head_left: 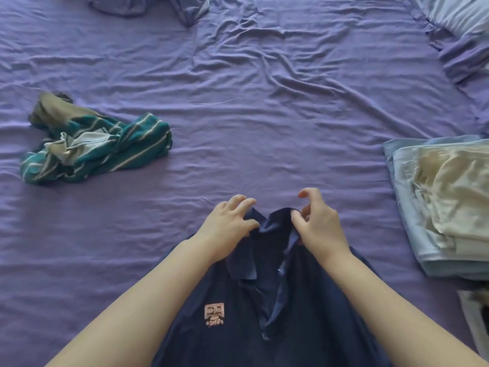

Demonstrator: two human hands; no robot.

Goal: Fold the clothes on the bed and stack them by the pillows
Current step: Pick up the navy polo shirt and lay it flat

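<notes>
A navy polo shirt (267, 308) with a pink chest logo lies face up on the purple bed sheet (238, 128) right in front of me, collar away from me. My left hand (227, 223) grips the left side of the collar. My right hand (317, 223) pinches the right collar edge between thumb and fingers. A crumpled green striped shirt (105, 149) lies at the left with an olive garment (53, 109) bunched behind it. A stack of folded pale blue and cream clothes (444, 205) sits at the right.
Pillows (460, 25) in light blue and purple cases lie at the top right. More crumpled bluish clothing (158, 6) lies at the top edge. A further folded item (476, 313) shows at the lower right edge.
</notes>
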